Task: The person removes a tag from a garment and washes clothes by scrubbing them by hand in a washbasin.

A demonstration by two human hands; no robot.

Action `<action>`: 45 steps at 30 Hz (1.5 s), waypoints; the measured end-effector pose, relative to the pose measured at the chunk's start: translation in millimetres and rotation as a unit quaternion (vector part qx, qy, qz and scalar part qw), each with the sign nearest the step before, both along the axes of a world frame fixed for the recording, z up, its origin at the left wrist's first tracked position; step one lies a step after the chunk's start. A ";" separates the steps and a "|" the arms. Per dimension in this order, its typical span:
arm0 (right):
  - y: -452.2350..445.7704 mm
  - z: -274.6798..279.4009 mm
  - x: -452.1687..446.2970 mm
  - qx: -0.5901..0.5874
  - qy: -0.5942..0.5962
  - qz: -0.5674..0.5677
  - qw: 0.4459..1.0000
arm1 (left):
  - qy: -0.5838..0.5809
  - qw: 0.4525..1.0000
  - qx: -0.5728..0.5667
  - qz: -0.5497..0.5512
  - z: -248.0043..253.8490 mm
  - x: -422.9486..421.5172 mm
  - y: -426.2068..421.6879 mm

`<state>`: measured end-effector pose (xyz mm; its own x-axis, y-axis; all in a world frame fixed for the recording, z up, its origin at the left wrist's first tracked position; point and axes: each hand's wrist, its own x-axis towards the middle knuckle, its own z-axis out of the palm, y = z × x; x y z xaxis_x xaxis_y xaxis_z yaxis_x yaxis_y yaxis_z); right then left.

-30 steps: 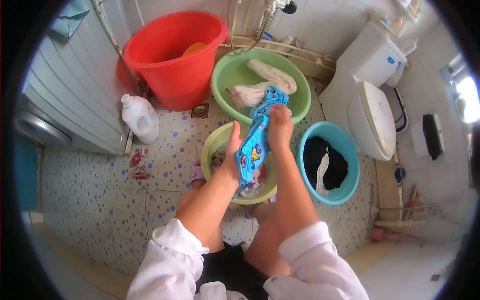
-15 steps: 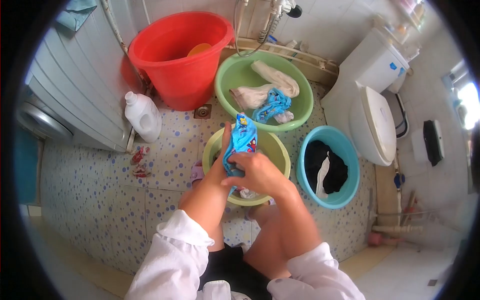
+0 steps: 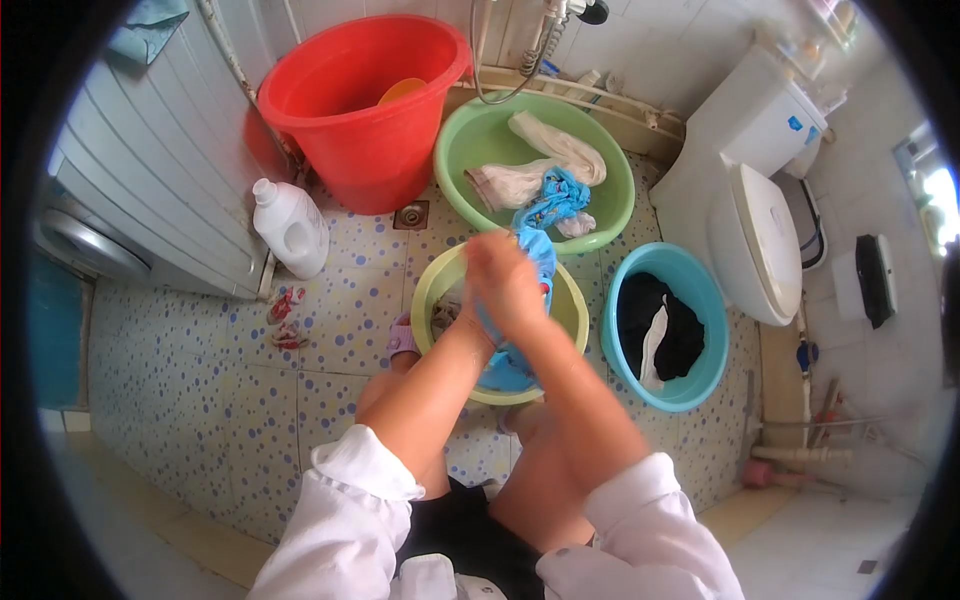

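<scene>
Over the yellow-green basin (image 3: pixel 432 290), my hands are pressed together, closed around a wet blue garment (image 3: pixel 537 262). Its upper part sticks out beyond my fingers, and more blue fabric hangs down into the basin below my wrists. My right hand (image 3: pixel 510 278) lies on top, slightly smeared by motion. Mostly hidden under it, my left hand (image 3: pixel 478 312) grips the same cloth from the left side. Greyish fabric (image 3: pixel 447 316) lies inside the basin at its left.
Beyond stands a green basin (image 3: pixel 470 140) holding white and blue clothes (image 3: pixel 552 198). To the right, a turquoise bucket (image 3: pixel 616 365) contains black clothes and a white strip. A red tub (image 3: pixel 365 160), a white detergent bottle (image 3: pixel 290 228) and a toilet (image 3: pixel 765 245) stand around.
My hands have come together around the blue garment, my right hand now over my left. The printed part that stood upright has turned away, and fabric now hangs lower into the basin.
</scene>
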<state>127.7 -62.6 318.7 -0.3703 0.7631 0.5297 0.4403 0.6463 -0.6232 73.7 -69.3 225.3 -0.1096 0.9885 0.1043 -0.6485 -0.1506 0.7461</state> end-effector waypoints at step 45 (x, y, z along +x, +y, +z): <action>-6.6 8.0 18.1 0.055 -0.152 0.046 0.986 | -0.350 0.917 -0.066 -0.179 55.1 1.7 -23.7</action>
<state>145.8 -69.2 326.8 -0.5906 0.6620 0.4614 0.5317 0.7494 -0.3945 75.4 -93.0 280.5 0.2297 0.9732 0.0098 -0.9659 0.2267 0.1247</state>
